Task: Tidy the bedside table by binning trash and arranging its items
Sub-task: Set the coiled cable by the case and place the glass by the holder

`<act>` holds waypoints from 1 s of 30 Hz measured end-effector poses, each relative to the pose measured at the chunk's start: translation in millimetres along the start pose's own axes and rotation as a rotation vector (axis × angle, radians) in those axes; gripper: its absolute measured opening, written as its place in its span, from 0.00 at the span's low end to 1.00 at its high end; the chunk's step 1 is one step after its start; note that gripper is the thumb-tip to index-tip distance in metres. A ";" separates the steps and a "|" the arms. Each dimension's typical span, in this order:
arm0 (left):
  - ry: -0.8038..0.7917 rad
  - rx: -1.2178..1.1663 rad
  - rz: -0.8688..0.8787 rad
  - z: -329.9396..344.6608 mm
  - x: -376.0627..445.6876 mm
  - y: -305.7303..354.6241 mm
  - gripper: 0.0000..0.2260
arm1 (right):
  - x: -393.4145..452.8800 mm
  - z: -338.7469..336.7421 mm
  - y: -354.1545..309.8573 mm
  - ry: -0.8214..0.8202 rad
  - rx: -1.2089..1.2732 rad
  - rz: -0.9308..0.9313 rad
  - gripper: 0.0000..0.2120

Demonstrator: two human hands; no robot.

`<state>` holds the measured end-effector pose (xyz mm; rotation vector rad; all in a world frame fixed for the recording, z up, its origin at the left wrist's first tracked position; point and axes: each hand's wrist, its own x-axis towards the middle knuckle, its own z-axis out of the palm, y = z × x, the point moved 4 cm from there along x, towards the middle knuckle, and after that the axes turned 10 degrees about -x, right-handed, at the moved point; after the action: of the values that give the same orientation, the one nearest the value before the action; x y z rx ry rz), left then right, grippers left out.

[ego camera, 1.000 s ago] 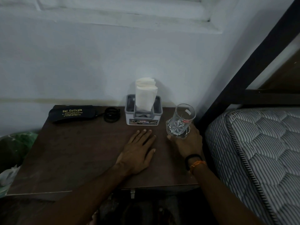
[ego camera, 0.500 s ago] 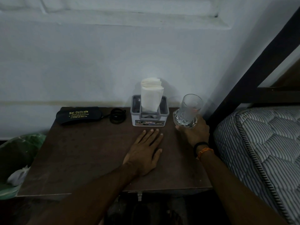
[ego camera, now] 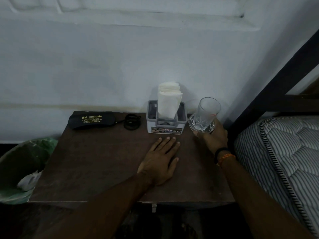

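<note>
The right hand [ego camera: 213,137] hides the base of the glass [ego camera: 205,116]. The small print on the glasses case [ego camera: 91,119] is unreadable. At the left edge the bin [ego camera: 22,168] is cut off, and the mattress [ego camera: 283,161] at the right — both only partly seen.

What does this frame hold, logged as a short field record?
surface: dark bedside table
back row: black glasses case, black bands, grey napkin holder
right hand: gripping clear glass at its base, tilted
left hand: flat on table, palm down
bin: left of table, green liner, crumpled white trash inside
</note>
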<state>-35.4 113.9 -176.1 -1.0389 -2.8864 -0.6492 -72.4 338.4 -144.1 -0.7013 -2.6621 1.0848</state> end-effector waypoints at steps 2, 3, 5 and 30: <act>-0.006 -0.008 -0.004 0.2 -0.2 -0.5 0.26 | 2.0 -1.0 -0.4 -0.021 0.023 0.001 0.38; -0.009 -0.012 -0.006 0.1 -0.3 -0.7 0.26 | 1.7 -1.5 -1.3 -0.037 0.031 0.001 0.37; -0.015 -0.017 -0.009 -0.1 -0.2 -0.9 0.26 | 2.8 -0.9 1.4 -0.057 0.046 -0.005 0.37; 0.372 -0.385 -0.381 -28.5 -22.9 -17.4 0.33 | -71.3 23.5 -36.7 -0.229 0.114 0.032 0.33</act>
<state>-31.9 76.9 -159.9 -0.3132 -2.6894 -1.2971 -31.3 266.3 -134.8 -0.6344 -2.7547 1.3907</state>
